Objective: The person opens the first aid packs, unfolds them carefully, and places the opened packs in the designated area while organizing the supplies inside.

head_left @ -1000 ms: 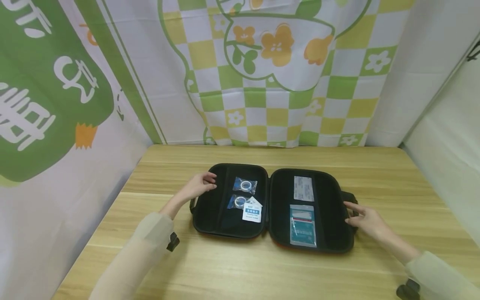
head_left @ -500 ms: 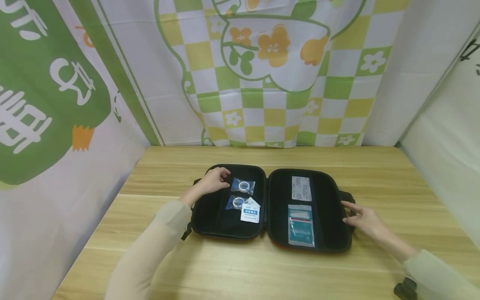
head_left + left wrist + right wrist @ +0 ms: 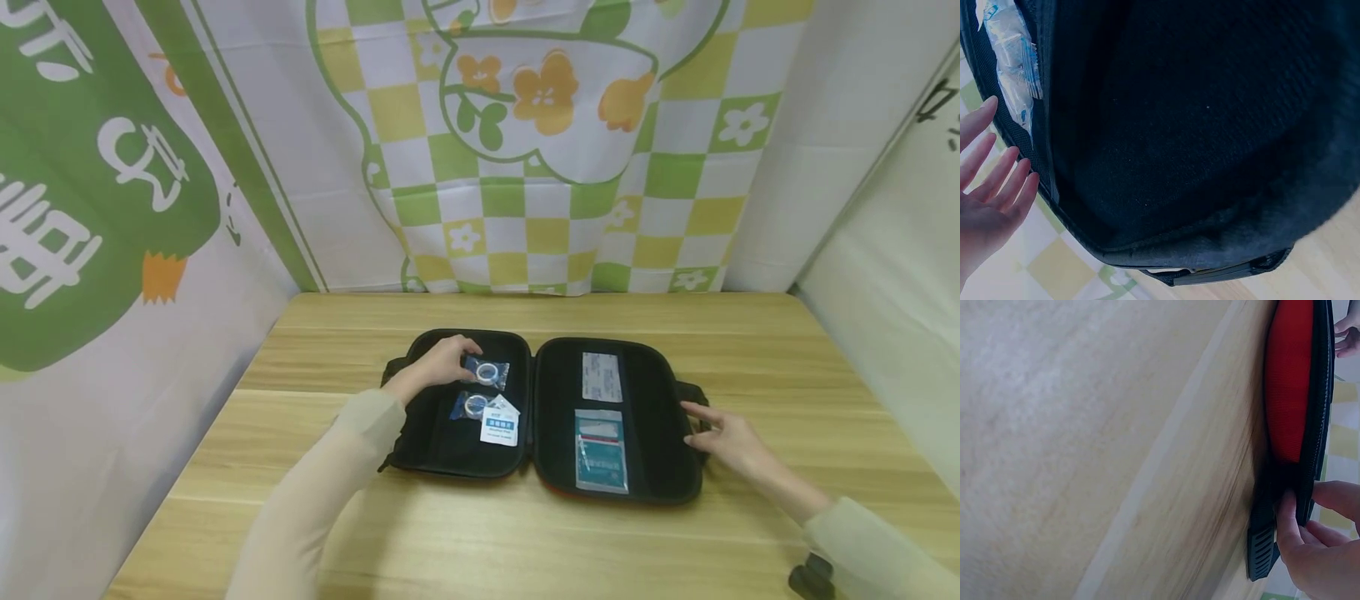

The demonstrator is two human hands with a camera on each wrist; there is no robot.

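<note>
A zip case [image 3: 663, 417] lies unfolded on the table, black inside and red outside [image 3: 1289, 381]. My left hand [image 3: 442, 364] hovers over its left half, fingertips right at the upper roll of tape [image 3: 491, 373] in a clear and blue wrapper. In the left wrist view the fingers of that hand [image 3: 997, 187] are spread and relaxed beside wrapped packets [image 3: 1015, 69]. A second wrapped tape roll [image 3: 472, 406] and white pad sachets [image 3: 498, 427] lie just below. At the case's right edge, my right hand [image 3: 733, 439] pinches the rim between thumb and fingers.
The right half holds a white printed packet [image 3: 602, 377] and a teal packet in clear plastic [image 3: 602, 458]. A black carry handle [image 3: 1261, 550] sticks out beside the right hand. Behind the wooden table [image 3: 465, 542] hangs a patterned cloth [image 3: 547, 225].
My left hand has moved right, from the case's left rim across to the upper tape roll. My right hand keeps its place at the right rim.
</note>
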